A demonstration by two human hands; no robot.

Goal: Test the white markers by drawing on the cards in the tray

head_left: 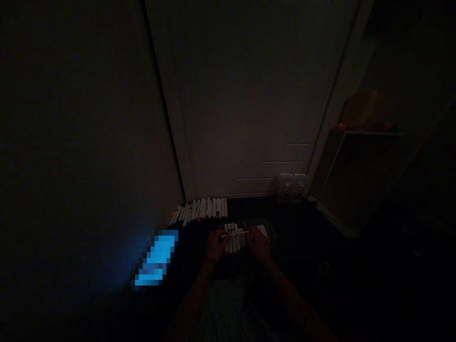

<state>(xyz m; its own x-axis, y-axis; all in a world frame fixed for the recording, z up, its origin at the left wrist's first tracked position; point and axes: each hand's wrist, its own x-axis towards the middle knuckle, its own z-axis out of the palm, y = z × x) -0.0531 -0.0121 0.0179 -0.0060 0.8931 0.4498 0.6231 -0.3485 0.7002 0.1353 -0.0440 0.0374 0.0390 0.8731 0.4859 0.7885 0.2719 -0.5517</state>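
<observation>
The light is dim. A white marker (238, 233) lies crosswise between my two hands. My left hand (214, 245) pinches its left end, and the fingers of my right hand (259, 243) close on its right end. Below it, an open clear plastic case (272, 233) holds several white markers (233, 245) lying side by side, some with coloured caps. A pale sheet or card (263, 231) shows in the case's right part, partly covered by my right hand. The print on the held marker is too dark to read.
A row of loose white markers (204, 209) lies at the back left. Two clear plastic cases (298, 189) stand upright against the panelled door (249, 118). A blurred, glowing blue screen (156, 259) is at the left. A cabinet (333, 164) stands at the right.
</observation>
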